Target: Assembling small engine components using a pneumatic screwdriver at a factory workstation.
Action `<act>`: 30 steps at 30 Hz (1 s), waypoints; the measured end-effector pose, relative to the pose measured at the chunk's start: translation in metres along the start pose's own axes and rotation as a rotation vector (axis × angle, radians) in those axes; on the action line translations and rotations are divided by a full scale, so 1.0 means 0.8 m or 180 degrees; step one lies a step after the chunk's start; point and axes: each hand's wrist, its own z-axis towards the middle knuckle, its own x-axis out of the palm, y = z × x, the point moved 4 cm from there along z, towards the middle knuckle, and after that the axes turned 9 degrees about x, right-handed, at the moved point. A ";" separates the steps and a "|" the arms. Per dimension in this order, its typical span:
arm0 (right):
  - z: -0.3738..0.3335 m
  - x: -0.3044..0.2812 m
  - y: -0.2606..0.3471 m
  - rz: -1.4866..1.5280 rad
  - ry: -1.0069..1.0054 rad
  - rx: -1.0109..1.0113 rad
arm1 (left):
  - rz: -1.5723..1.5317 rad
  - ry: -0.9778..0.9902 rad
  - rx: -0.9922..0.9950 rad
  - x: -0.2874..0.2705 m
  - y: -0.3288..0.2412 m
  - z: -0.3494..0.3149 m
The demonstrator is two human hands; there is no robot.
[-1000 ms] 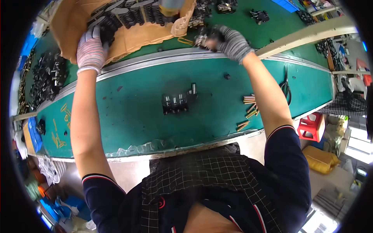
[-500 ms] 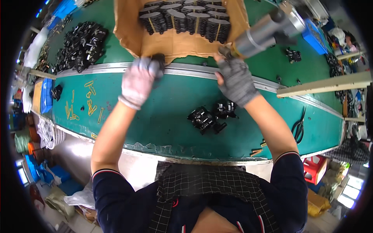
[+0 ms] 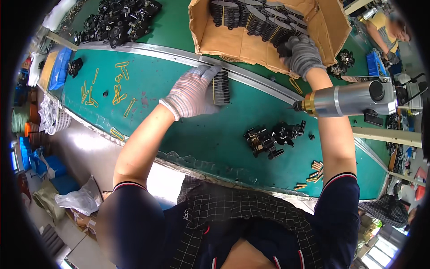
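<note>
My left hand (image 3: 192, 92), in a pale striped glove with grey fingertips, is closed round a bundle of thin black plates (image 3: 220, 87) tied with a yellow band. It holds the bundle over the green table, by the metal rail. My right hand (image 3: 303, 56), in a dark grey glove, reaches into the cardboard box (image 3: 251, 48). Its fingers curl against a dark piece at the near end of the banded black bundles (image 3: 255, 19); the hand partly hides that piece. A silver power screwdriver (image 3: 345, 99) hangs over my right forearm, apart from the hand.
Black mechanisms (image 3: 264, 139) lie on the table, with brass-coloured pins (image 3: 316, 172) to their right. Yellow rubber bands (image 3: 117, 94) are scattered at left. Black parts are heaped (image 3: 118, 20) beyond the metal rail (image 3: 179, 56). Another person (image 3: 383, 33) is at far right.
The view has shifted, so the box sits further right. My left hand has drawn a dark bundle back from the box edge. My right hand has left the screwdriver and reached into the box.
</note>
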 end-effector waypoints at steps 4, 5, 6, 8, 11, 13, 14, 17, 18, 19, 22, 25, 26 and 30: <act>-0.021 0.006 0.000 -0.0073 0.0304 -0.0627 | 0.0029 -0.0335 0.0138 0.005 -0.001 -0.009; -0.023 0.007 0.000 -0.0103 0.0399 -0.0835 | 0.0016 -0.0329 0.0072 0.005 -0.001 -0.010; -0.020 0.012 -0.002 -0.0095 0.0387 -0.0849 | 0.0006 -0.0323 0.0003 0.005 -0.001 -0.011; -0.012 0.028 -0.005 -0.0317 0.0306 -0.1147 | 0.0006 -0.0329 -0.0049 0.004 -0.005 -0.011; 0.009 0.029 -0.006 -0.0426 0.0539 -0.1273 | -0.0145 -0.0355 -0.0194 0.003 -0.005 -0.010; 0.017 0.021 -0.007 -0.0484 0.1088 -0.1228 | -0.0158 -0.0303 -0.0194 0.001 -0.005 -0.012; 0.014 0.016 -0.008 -0.0490 0.1070 -0.1194 | -0.0182 -0.0237 -0.0213 0.000 -0.004 -0.014; -0.003 0.001 0.001 -0.0117 0.0778 -0.1101 | -0.0202 -0.0220 -0.0221 0.003 -0.006 -0.017; -0.006 0.002 -0.004 -0.0133 0.0764 -0.1082 | -0.0197 -0.0246 -0.0192 0.005 -0.007 -0.016; -0.007 0.001 -0.008 0.0533 0.0577 -0.1207 | -0.0195 -0.0272 -0.0164 0.006 -0.007 -0.013; -0.023 -0.008 -0.003 0.1870 0.0205 -0.1521 | -0.0205 -0.0317 -0.0043 0.008 -0.018 -0.009; -0.060 -0.020 0.033 0.1433 -0.0303 -0.1870 | -0.0117 -0.0331 -0.0036 0.011 -0.023 -0.011; -0.073 -0.022 0.042 0.1435 -0.0302 -0.1887 | -0.0023 -0.0329 -0.0059 0.012 -0.023 -0.012; -0.104 -0.010 0.061 0.0330 0.0049 -0.1440 | 0.0102 -0.0918 -0.0262 0.008 -0.004 -0.032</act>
